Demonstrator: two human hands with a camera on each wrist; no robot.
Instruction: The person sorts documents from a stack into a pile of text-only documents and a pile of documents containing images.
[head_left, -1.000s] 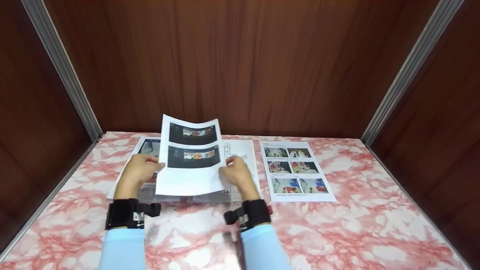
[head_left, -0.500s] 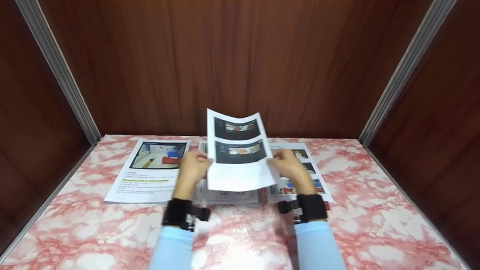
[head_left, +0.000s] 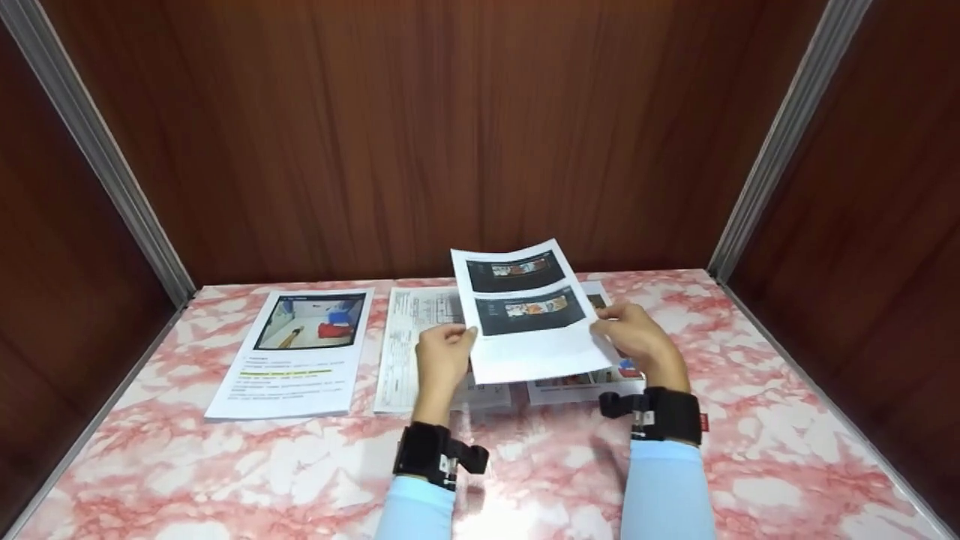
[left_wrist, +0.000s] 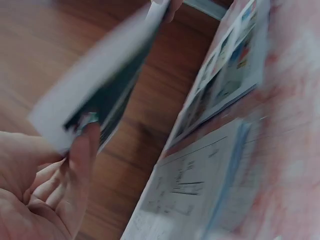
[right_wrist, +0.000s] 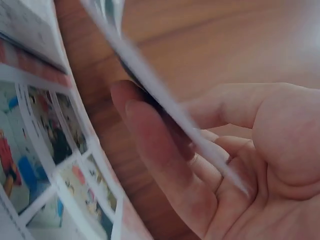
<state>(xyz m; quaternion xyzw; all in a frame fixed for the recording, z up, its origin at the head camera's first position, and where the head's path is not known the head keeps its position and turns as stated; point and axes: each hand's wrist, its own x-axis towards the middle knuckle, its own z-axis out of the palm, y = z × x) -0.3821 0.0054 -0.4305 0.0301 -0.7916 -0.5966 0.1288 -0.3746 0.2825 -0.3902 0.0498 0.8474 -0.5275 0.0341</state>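
A white printed sheet of paper with two dark pictures is held up above the table, tilted and slightly bowed. My left hand pinches its left edge between thumb and fingers. On the opposite edge, my right hand pinches it the same way. Below the sheet lies a stack of line-drawing pages, partly covered by it and the left hand. A page of colour photos lies under the right hand, mostly hidden in the head view but plain in the right wrist view.
A stack of pages with one large photo and a yellow-highlighted line lies at the left. Everything rests on a red-and-white marbled table. Brown wood-look panels with metal corner strips enclose the back and sides.
Both hands have carried the sheet rightward, from above the left and middle stacks to above the middle stack and the photo page. The left stack is now uncovered. Both hands still grip the sheet.
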